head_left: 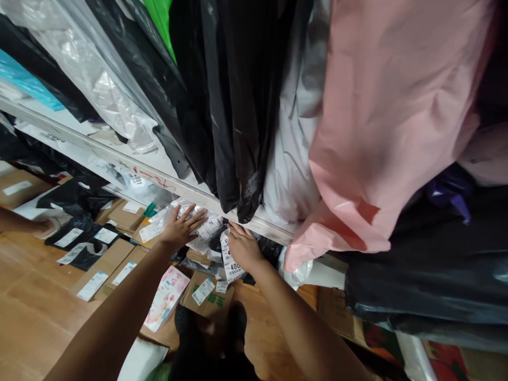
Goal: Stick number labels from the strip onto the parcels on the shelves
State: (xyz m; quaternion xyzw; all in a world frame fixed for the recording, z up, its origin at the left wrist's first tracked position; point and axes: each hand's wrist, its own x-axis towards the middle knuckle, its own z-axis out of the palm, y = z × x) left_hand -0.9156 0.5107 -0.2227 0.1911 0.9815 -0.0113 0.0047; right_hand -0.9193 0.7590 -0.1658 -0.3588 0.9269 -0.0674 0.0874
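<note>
— So, where is the labelled packet point(230, 263)?
— Just under the white shelf rail point(166, 182), in the heap of parcels. The right hand point(243, 247) lies over its top with the fingers tucked toward the rail. I cannot tell whether they pinch it or only rest on it.
— And the left hand point(181, 226)?
— Flat, fingers spread, pressing on a clear-wrapped packet point(156, 225) just beside. It grasps nothing.
— Which step, would you say?
— Feeling through the parcels, by the look of it. Drawing the labelled one free would call for fingers closed firmly round its edge. The black bag point(234, 132) and pink bag point(389, 116) hang close above, and cardboard boxes point(105, 264) lie below.
</note>
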